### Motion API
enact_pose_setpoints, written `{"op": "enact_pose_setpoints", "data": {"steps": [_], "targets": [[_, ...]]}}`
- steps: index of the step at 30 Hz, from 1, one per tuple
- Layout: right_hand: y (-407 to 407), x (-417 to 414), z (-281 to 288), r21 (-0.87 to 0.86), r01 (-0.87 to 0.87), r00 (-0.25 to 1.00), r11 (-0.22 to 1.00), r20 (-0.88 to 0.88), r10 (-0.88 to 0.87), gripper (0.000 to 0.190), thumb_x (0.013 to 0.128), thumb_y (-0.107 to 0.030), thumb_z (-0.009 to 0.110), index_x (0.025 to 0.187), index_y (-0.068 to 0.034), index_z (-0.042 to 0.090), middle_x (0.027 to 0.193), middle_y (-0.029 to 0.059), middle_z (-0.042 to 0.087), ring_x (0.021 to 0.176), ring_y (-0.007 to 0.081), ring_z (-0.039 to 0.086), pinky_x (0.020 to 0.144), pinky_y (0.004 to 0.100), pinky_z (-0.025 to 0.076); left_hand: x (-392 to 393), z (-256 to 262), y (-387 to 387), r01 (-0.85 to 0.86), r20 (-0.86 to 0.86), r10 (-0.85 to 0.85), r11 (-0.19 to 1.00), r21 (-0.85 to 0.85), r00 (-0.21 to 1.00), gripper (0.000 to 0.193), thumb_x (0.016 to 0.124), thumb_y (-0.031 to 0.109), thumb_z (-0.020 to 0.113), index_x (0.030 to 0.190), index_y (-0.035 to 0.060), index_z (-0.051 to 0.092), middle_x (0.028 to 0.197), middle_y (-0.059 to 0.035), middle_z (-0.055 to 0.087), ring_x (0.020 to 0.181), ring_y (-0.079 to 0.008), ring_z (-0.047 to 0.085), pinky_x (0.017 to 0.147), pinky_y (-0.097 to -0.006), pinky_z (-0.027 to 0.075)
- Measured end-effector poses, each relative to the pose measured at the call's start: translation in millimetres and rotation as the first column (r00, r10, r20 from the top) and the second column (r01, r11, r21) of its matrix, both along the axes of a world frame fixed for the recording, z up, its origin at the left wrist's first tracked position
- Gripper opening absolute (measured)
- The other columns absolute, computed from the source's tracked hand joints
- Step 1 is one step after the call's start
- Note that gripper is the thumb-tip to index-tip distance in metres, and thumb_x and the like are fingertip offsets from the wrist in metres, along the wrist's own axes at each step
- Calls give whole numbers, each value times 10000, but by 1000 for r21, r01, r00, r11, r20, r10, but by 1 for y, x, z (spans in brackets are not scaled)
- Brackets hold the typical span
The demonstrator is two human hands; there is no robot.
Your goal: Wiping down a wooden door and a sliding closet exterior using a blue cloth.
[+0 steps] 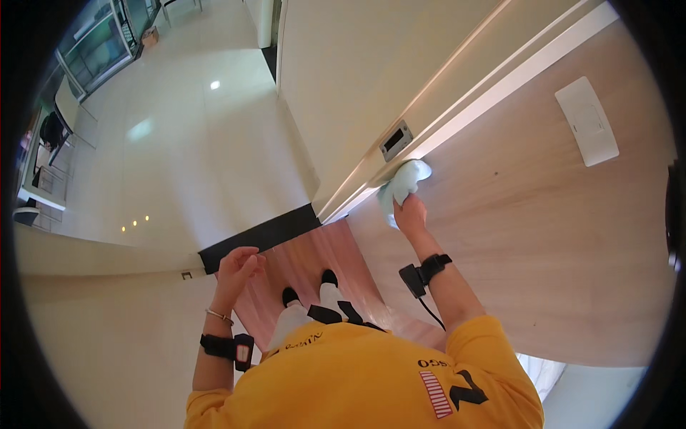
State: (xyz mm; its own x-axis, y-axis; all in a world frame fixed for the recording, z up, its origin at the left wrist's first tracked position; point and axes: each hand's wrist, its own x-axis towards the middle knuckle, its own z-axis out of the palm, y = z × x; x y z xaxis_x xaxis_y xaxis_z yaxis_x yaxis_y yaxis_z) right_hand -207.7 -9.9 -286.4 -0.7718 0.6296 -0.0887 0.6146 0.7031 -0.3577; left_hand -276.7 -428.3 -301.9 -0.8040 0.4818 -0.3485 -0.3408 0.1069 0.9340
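My right hand (411,214) grips a pale blue cloth (403,185), which lies against the white door frame trim (445,131) where it meets a wood-grain panel (514,204). Just above the cloth, a metal strike plate (396,141) with a dark opening is set in the frame. My left hand (242,266) is raised over the left end of the dark threshold strip (262,236), fingers loosely curled and apart, with nothing in it. Both wrists wear black straps with small devices.
A white switch plate (588,121) is mounted on the wood-grain panel. Below me is a reddish wooden floor (321,252); beyond the threshold lies a glossy tiled floor (187,145). Chairs (67,104) and a glass-fronted sliding door (96,48) stand at the far left. A small latch fitting (186,275) is at the left.
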Motion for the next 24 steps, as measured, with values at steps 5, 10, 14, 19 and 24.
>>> {"op": "enact_pose_setpoints", "data": {"steps": [5,10,14,19,24], "targets": [[-42,17,77,-39,-46,746,998,-666,8,464,915,-318,622,1225,21,564,1253,209,578,1157,342,556,994,426,400,12,17,22,-59,-2,59,998,-16,998,251,949,184,569,1145,30,592,969,-70,686,812,-123,659,724,-249,508],[-64,-35,151,695,-272,391,666,-552,736,564,683,-127,708,1231,-155,578,1331,206,504,1232,429,462,999,638,275,28,3,35,-80,-107,76,996,-35,991,245,949,178,576,1137,20,589,984,-60,681,806,-105,640,730,-245,509],[-35,-89,57,677,-596,535,431,-65,842,336,762,-112,607,1094,-83,639,1268,303,530,1216,429,496,1072,511,320,38,0,59,-94,-75,95,996,7,993,251,953,180,575,1140,12,582,993,-66,677,836,-115,635,743,-258,519],[-20,-87,-63,536,-843,375,40,534,758,197,814,-133,542,959,-19,611,1237,329,550,1229,407,507,1082,481,333,76,-29,45,-183,-43,181,983,-34,983,237,957,167,568,1144,22,580,987,-68,665,861,-132,627,764,-271,526],[-9,-96,-120,419,-907,305,43,583,753,186,818,-156,541,927,-25,615,1253,325,544,1247,402,496,1094,468,320,108,-66,18,-302,80,315,943,-142,946,219,927,124,578,1087,-25,592,956,-105,658,879,-165,654,750,-288,547]]}}
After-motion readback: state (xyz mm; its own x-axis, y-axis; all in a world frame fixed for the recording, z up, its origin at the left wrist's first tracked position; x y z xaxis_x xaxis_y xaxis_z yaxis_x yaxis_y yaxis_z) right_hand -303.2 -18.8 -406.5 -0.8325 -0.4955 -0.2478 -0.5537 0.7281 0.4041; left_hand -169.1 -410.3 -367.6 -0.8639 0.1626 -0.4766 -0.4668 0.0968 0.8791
